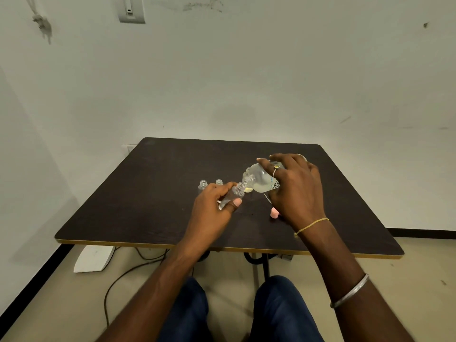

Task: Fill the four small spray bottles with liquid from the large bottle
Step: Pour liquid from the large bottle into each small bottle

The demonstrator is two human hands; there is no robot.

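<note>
My right hand (pixel 294 187) grips the large clear bottle (pixel 262 180) and holds it tipped down to the left, pale liquid pooled near its neck. My left hand (pixel 213 202) holds a small clear spray bottle (pixel 233 195) tilted, its open mouth touching the large bottle's mouth. Two more small open bottles (pixel 203 185) (pixel 219 182) stand upright on the dark table (pixel 148 193) just behind my left hand. A fourth small bottle (pixel 248 189), with yellowish liquid at its bottom, stands partly hidden behind the large bottle's neck.
A pink cap (pixel 274 214) lies on the table below my right hand, with a thin white tube (pixel 267 197) beside it. The wall stands right behind the table. Cables and a white object (pixel 93 259) lie on the floor under the near left edge.
</note>
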